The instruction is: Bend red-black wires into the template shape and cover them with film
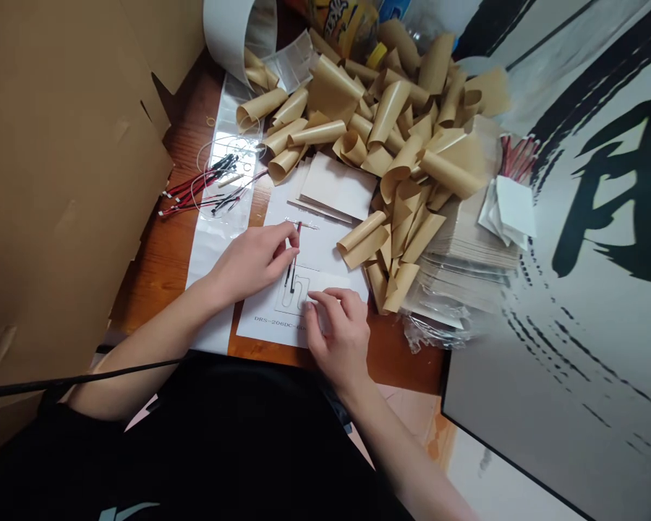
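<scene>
At the frame's centre, the left hand (pixel 254 260) pinches a red-and-black wire lead (pixel 294 266) between thumb and index fingertip, above a printed sheet (pixel 265 307). Right of the lead, the right hand (pixel 341 329) curls; I cannot tell whether its fingers grip anything.

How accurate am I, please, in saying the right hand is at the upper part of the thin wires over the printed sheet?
Not the right hand: the head view shows the left hand at the upper part of the thin wires over the printed sheet.
</scene>
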A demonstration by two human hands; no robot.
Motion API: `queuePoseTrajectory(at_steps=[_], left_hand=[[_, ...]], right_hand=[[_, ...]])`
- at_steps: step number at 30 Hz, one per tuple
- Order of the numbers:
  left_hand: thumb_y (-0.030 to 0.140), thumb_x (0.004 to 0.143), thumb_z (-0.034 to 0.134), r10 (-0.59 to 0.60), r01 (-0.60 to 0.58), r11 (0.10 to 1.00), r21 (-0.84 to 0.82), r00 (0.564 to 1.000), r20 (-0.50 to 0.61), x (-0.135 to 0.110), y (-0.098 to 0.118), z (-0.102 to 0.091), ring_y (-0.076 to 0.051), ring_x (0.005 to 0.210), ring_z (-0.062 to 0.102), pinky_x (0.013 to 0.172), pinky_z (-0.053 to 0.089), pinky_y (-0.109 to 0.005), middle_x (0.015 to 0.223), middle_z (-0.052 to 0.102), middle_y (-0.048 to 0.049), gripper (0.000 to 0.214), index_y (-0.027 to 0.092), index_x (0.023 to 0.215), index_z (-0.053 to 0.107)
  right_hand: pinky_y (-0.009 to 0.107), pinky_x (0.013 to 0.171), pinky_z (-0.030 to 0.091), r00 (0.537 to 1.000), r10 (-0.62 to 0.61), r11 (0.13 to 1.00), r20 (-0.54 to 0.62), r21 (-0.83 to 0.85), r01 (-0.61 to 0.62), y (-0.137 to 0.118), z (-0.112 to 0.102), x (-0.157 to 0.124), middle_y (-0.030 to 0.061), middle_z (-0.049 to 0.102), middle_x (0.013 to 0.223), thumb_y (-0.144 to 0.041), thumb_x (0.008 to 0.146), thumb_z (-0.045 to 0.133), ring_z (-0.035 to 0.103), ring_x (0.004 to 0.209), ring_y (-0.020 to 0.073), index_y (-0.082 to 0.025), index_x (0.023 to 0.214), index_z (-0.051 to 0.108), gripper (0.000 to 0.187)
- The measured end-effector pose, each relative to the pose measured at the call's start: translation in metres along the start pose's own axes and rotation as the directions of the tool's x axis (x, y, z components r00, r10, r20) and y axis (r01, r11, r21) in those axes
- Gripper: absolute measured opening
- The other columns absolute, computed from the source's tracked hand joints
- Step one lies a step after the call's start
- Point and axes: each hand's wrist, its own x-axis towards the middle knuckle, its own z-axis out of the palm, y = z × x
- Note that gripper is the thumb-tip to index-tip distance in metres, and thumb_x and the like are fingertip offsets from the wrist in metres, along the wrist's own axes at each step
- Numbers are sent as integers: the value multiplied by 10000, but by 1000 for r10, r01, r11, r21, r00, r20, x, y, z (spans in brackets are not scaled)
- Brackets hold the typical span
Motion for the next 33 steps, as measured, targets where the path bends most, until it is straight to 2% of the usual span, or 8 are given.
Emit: queuePoseTrajectory(at_steps=[3, 6, 11, 16, 21, 26, 29, 33], left_hand=[[209, 957, 491, 1, 0, 1000, 10, 990, -138, -1, -1, 0, -148, 692, 568, 672, 385, -276, 794, 641, 1, 123, 187, 960, 612], [204, 959, 487, -7, 7, 1000, 0, 978, -211, -2, -1, -1, -144, 667, 562, 686, 395, -279, 773, 638, 9, 135, 187, 980, 620], [213, 952, 505, -28, 28, 1000, -3, 972, -235, -2, -5, -2, -135, 633, 537, 659, 381, -275, 733, 616, 19, 128, 189, 971, 629], [216, 946, 513, -27, 27, 1000, -6, 965, -259, -2, -7, -2, -134, 628, 523, 653, 375, -274, 684, 570, 29, 127, 191, 979, 634], [240, 951, 507, -75, 68, 997, -31, 939, -335, -3, -4, -6, -128, 605, 499, 626, 357, -268, 630, 486, 49, 127, 196, 959, 626], [263, 952, 501, -98, 95, 995, -27, 922, -375, -3, -4, -9, -125, 597, 481, 624, 347, -269, 619, 445, 58, 134, 198, 942, 618], [254, 915, 540, -117, 116, 993, -23, 934, -339, -3, -6, -11, -126, 603, 480, 630, 347, -265, 626, 443, 63, 100, 200, 953, 615], [221, 805, 630, -42, 46, 998, 37, 994, -105, -4, -9, -15, -138, 659, 508, 646, 361, -260, 677, 496, 56, 145, 212, 950, 614]], right_hand=[[373, 829, 426, 997, -78, 997, 8, 26, 78, -6, 1, 6, 65, 720, 971, -144, 924, 622, 632, 909, 214, -195, 989, 682, 102], [411, 890, 375, 992, -130, 991, 3, -13, 130, -13, 6, 9, 50, 765, 1045, -127, 923, 617, 639, 1012, 246, -205, 1062, 676, 171], [465, 953, 284, 994, -87, 988, 67, -125, 95, -15, 18, 8, 42, 759, 1159, -64, 888, 567, 580, 1172, 316, -198, 1132, 657, 292], [443, 955, 289, 996, -75, 990, 57, -113, 81, -14, 19, 9, 53, 749, 1160, -49, 876, 548, 569, 1168, 286, -203, 1132, 658, 318], [487, 932, 279, 991, -102, 970, 82, -215, 118, -16, 22, 10, 75, 695, 1253, -119, 871, 613, 531, 1167, 321, -246, 1100, 695, 274], [488, 937, 300, 991, -117, 974, 72, -184, 128, -15, 24, 9, 96, 681, 1227, -112, 867, 613, 534, 1163, 315, -241, 1102, 684, 278], [465, 937, 321, 995, -98, 985, 33, -138, 102, -13, 23, 7, 104, 672, 1184, -113, 885, 595, 552, 1138, 294, -237, 1115, 673, 273], [462, 932, 328, 997, -77, 987, 23, -136, 80, -10, 23, 9, 109, 656, 1173, -125, 895, 596, 546, 1123, 294, -238, 1086, 684, 239]])
